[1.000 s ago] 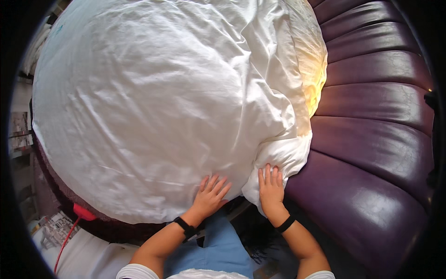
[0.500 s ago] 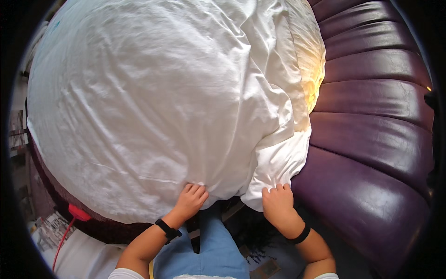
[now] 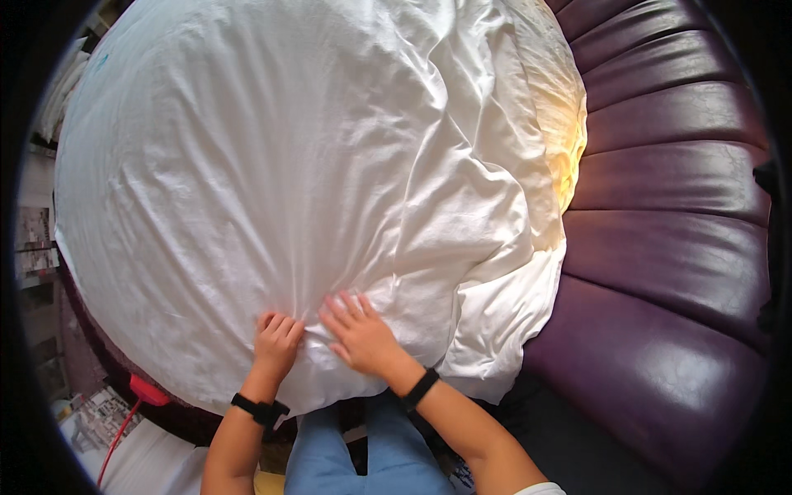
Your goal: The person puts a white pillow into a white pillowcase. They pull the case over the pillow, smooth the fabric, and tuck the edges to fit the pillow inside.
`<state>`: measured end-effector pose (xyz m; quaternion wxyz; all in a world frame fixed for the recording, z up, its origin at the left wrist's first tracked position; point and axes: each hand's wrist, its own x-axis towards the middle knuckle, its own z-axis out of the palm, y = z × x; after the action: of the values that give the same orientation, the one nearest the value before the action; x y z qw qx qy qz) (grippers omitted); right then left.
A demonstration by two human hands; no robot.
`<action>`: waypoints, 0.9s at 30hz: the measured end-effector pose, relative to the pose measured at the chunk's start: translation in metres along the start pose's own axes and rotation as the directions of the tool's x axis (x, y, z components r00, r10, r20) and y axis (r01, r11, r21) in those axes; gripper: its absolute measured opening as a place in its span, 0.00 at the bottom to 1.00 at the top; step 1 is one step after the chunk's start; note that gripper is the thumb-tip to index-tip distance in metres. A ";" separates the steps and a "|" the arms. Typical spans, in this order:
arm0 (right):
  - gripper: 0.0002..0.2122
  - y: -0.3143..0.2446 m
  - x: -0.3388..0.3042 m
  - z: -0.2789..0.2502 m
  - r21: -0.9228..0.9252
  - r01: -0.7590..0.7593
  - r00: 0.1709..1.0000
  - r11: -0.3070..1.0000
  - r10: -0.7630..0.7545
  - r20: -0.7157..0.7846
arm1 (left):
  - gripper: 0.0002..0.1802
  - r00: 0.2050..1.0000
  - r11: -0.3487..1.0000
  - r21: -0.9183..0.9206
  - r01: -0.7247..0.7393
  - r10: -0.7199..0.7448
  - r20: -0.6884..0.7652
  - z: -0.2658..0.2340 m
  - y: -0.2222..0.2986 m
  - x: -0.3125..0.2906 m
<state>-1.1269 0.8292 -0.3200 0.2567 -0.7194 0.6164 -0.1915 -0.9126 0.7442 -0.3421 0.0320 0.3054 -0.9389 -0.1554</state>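
Note:
A wrinkled white sheet (image 3: pixel 247 190) covers the round-looking bed, with creases fanning out from where my hands are. My left hand (image 3: pixel 279 342) has its fingers curled down on the sheet near the front edge, pinching a fold of the cloth. Close beside it on the right, my right hand (image 3: pixel 361 334) lies on the sheet with fingers spread, slightly blurred. The sheet's right part is bunched in thick folds, and its near right corner hangs rumpled beside the purple headboard. Each wrist carries a black band.
The padded purple headboard (image 3: pixel 660 247) curves along the right side. A red object with a red cord (image 3: pixel 148 389) sits by the dark bed base at lower left. White cloth (image 3: pixel 157 450) lies below it. Warm light falls on the sheet's right edge.
My right hand has let go of the sheet's near right corner and moved left, now spread on the cloth. My left hand has shifted left, and creases now gather at it.

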 end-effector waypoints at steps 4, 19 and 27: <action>0.19 -0.009 -0.017 -0.019 0.171 -0.040 0.991 0.984 0.061 -0.123 | 0.09 0.999 1.000 -0.016 0.020 -0.021 -0.033 -0.027 0.004 -0.022; 0.10 0.235 0.096 -0.169 -0.338 -0.730 0.557 0.594 0.230 -0.798 | 0.18 0.908 0.987 -0.155 0.034 -0.095 -0.408 -0.004 0.092 0.206; 0.13 0.324 0.080 -0.230 0.044 -0.963 0.122 0.266 0.575 -0.809 | 0.25 0.891 0.987 -0.079 0.138 -0.159 -0.426 0.015 0.074 0.281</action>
<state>-1.5053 0.6843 -0.3362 -0.1321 -0.1631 0.9723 -0.1025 -1.1850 0.6410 -0.3435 0.2336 0.4021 -0.8787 -0.1081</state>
